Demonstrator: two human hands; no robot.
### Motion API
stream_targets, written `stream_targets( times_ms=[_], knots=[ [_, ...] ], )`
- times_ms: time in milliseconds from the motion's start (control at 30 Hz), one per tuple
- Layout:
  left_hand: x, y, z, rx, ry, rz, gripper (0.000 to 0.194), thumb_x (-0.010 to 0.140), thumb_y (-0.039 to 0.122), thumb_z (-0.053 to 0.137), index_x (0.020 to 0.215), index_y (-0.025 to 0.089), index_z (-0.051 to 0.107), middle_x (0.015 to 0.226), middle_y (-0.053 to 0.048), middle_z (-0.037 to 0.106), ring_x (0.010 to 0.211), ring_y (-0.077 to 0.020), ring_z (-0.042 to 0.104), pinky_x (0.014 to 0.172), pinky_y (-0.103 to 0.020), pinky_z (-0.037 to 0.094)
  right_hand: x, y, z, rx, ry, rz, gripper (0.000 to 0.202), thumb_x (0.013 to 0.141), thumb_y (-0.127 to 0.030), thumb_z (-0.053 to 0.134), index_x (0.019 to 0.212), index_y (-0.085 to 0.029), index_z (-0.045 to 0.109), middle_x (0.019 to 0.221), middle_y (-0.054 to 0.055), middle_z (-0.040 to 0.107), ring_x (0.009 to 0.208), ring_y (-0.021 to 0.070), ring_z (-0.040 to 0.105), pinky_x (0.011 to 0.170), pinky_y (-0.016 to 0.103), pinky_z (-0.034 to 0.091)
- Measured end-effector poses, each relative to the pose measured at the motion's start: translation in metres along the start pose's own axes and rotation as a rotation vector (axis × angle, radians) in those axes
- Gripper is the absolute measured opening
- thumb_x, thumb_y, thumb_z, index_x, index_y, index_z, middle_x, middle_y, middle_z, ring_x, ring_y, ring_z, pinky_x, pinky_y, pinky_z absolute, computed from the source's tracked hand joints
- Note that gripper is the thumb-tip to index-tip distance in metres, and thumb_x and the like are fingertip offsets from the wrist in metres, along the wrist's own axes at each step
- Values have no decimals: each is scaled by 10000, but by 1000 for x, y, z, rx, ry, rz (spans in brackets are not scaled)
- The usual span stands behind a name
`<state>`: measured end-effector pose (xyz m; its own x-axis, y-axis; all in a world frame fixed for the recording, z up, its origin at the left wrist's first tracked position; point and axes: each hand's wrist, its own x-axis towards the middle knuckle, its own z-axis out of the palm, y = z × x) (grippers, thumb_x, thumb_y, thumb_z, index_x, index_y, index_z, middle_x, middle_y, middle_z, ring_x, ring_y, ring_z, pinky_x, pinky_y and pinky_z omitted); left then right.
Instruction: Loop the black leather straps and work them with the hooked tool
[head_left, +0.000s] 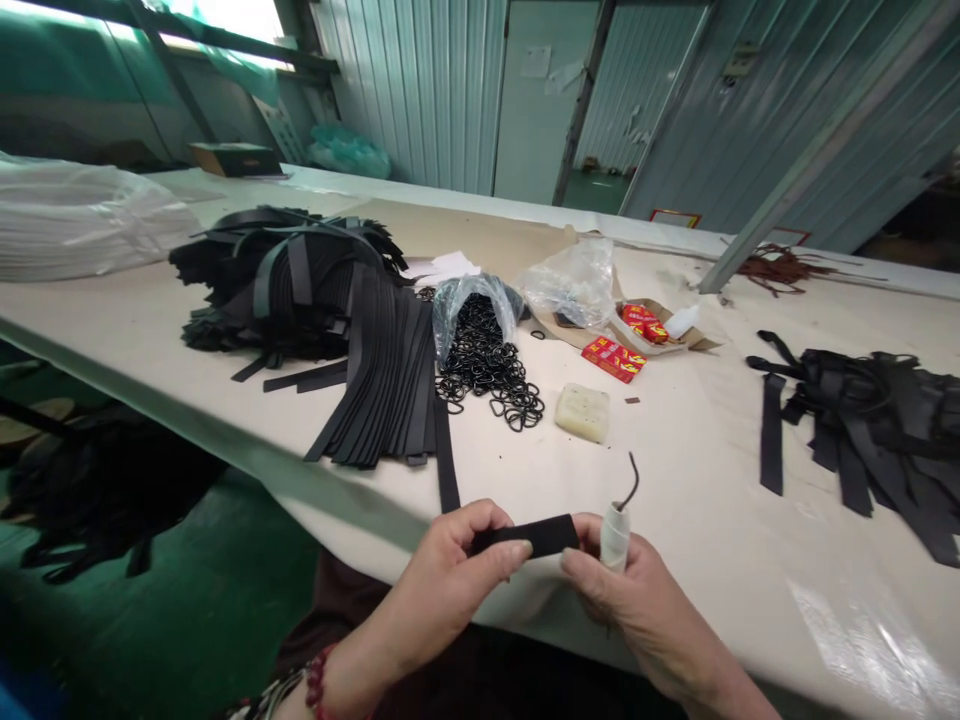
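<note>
Near the front edge of the table, my left hand [457, 570] is closed on a black strap [544, 536], thumb on top. The strap's right end lies between the thumb and fingers of my right hand [630, 590]. That same hand also holds a hooked tool, its white wrapped handle [615, 537] upright and its dark curved tip pointing up. Behind my left hand, another black strip [446, 460] runs down from a fanned stack of flat black strips [390, 370]. Black metal rings [487, 350] spill out of a clear plastic bag beside the stack.
A yellowish block [583, 412] sits right of the rings, with red packets [615, 357] and a clear bag [574, 285] behind. Black straps [870, 410] lie at the right. A slanted metal post [795, 150] meets the table [690, 480]. White coiled material [82, 220] is at the far left.
</note>
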<state>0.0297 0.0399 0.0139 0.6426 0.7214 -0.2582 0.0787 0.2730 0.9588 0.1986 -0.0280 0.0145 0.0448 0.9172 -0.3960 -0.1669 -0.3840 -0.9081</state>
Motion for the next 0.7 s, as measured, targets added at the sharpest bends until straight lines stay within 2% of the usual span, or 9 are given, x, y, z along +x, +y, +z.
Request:
stream_targets(
  times_ms=[100,167,200,300,400,467,567,600,700],
  knots=[
    [-3,-3,7,-18,-7,-5,205,781,339,565,684,169,506,574,57,408,555,-103,348,523,-214,294,-1,3,13,-4,102,-31,383,691,-503,659,642,-161,496,511,-82,265,458,52,192,417,223,135],
    [-5,-6,9,89,40,59,137,794,303,557,752,172,551,642,30,502,613,-125,440,574,-222,362,-1,2,19,39,133,-30,399,684,-497,665,614,-174,441,511,-84,256,458,50,185,416,222,131],
    [-6,-8,10,167,72,121,106,785,275,575,833,179,575,731,6,563,688,-147,496,634,-234,399,0,1,21,60,150,-27,406,675,-493,672,611,-179,423,511,-86,253,458,49,181,415,220,127],
    [-9,-18,9,433,166,367,305,787,180,581,1090,211,563,1024,-66,619,949,-207,546,849,-283,411,-1,0,27,112,191,-10,429,648,-501,686,613,-189,394,498,-95,238,447,44,163,413,216,113],
    [-8,-26,7,625,194,503,262,859,151,461,1078,184,601,976,-101,666,904,-214,591,840,-297,429,0,0,30,106,176,0,445,646,-562,659,610,-178,437,469,-101,220,425,39,149,405,211,103],
    [-8,-28,4,649,201,498,237,879,162,426,1005,166,627,873,-96,688,804,-202,616,765,-282,452,2,2,29,114,176,-32,445,644,-586,649,669,-167,501,460,-102,241,414,39,166,400,204,116],
    [-8,-24,1,575,196,444,229,895,205,409,887,163,634,756,-68,669,714,-176,614,685,-252,452,9,6,27,100,250,-100,476,609,-558,695,848,-176,542,507,-93,319,413,45,223,391,196,163],
    [-8,-22,1,540,185,430,236,896,220,409,851,163,634,739,-63,661,704,-172,611,679,-249,449,11,7,27,71,273,-117,470,606,-543,704,853,-179,541,522,-87,341,417,46,239,388,196,179],
    [-6,-13,2,333,116,327,272,885,276,426,742,156,623,710,-61,645,696,-173,604,678,-257,453,15,8,31,6,258,-169,385,648,-518,678,674,-183,489,512,-68,386,429,59,313,399,199,258]
  ],
)
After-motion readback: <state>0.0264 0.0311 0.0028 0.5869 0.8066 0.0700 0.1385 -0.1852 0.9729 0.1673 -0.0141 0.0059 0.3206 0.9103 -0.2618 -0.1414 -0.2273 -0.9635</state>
